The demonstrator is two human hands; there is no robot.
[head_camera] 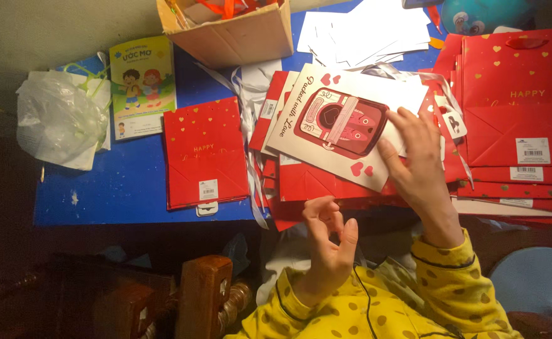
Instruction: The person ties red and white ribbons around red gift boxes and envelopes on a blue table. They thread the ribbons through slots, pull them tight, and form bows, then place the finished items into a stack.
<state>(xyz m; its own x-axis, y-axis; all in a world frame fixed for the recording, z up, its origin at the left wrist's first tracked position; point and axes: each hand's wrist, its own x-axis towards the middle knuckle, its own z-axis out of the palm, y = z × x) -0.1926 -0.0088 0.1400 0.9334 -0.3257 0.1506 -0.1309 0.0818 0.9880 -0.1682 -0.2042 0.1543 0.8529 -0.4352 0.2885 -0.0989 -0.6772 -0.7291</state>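
Left hand: the left hand [327,248], in a yellow dotted sleeve, hovers at the near table edge, fingers curled loosely together, gripping nothing.
Right hand: the right hand [418,160] lies palm-down, fingers spread, on the right end of the white flat paper gift bag with a red tin-shaped picture [345,125]; it presses rather than clamps.
Bag's place: tilted atop the loose stack of red flat paper bags [326,182] at mid-table, well right of the single red heart-dotted bag [205,152].
Risk: held by one palm only, the white bag could slide off the uneven stack, or the white ribbon handles [249,119] could snag and drag neighbours over the blue table [125,188] edge.
Farther right: a pile of red gift bags with barcode stickers [518,113].
Far: a brown cardboard box [232,31], scattered white paper sheets [367,31], a yellow children's booklet [143,85], and a crumpled clear plastic bag [59,119].
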